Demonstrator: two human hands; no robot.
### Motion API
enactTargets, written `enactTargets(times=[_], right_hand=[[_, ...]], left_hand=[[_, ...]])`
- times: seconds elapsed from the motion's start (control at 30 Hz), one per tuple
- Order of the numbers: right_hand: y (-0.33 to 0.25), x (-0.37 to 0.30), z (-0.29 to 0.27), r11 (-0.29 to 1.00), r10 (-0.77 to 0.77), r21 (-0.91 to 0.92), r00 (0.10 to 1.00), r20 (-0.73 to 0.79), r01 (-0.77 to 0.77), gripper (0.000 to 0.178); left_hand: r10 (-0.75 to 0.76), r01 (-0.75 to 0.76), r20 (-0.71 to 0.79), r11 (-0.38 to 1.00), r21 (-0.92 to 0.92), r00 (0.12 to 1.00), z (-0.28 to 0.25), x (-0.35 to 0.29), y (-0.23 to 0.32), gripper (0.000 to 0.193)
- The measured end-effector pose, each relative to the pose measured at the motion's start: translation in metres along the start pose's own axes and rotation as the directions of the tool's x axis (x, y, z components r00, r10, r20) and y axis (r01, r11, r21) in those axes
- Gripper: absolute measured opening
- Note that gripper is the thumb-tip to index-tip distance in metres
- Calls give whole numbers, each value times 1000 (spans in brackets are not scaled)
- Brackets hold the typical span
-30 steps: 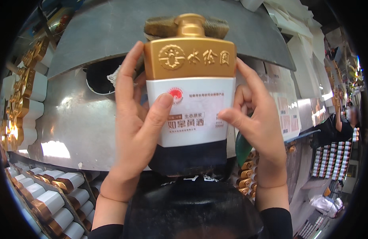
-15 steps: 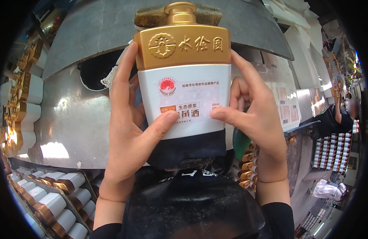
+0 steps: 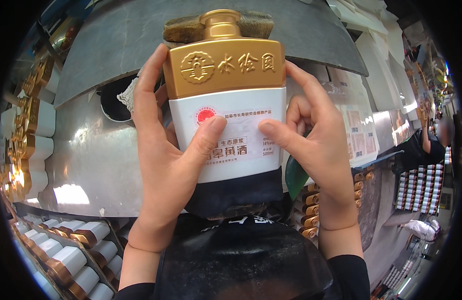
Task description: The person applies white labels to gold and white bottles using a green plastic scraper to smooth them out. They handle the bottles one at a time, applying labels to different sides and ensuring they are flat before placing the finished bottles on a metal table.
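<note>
Between my two hands I hold a flat bottle, white below with a gold shoulder and neck, its front facing up toward me. My left hand wraps the bottle's left side, with the thumb lying on the white front next to a red round emblem. On the other side my right hand grips the right edge, its thumb pressed on the printed area and its lower fingers curled. A thin, nearly clear film with print seems to lie on the white face under the thumbs. The bottle's back is hidden.
Behind the neck lies a worn brown block on a grey metal sheet. A dark bowl with a white cloth is left of my hand. Printed label sheets lie to the right. Crates of similar bottles stand lower left; another person works far right.
Both thumbs have slid up the bottle's front, the left one from the lower print to near the red emblem. The bottle has shifted slightly down and left.
</note>
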State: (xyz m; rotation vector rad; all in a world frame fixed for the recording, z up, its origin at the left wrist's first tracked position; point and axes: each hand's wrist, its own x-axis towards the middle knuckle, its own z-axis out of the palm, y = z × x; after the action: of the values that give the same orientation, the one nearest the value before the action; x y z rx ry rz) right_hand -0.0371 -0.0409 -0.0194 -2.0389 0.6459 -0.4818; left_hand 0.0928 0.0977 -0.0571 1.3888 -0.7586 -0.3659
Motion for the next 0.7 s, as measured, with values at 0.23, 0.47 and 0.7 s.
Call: enactTargets(times=[0.23, 0.47, 0.7], right_hand=[[1, -5, -5, 997, 1, 79, 999, 34, -4, 74], [4, -14, -7, 1000, 12, -19, 997, 71, -11, 89], [14, -17, -13, 980, 18, 194, 986, 165, -51, 68]], left_hand=[[244, -261, 153, 960, 102, 958, -11, 3, 4, 64], [-29, -177, 308, 766, 618, 951, -21, -23, 14, 44], [190, -299, 272, 840, 452, 943, -20, -15, 6, 47]])
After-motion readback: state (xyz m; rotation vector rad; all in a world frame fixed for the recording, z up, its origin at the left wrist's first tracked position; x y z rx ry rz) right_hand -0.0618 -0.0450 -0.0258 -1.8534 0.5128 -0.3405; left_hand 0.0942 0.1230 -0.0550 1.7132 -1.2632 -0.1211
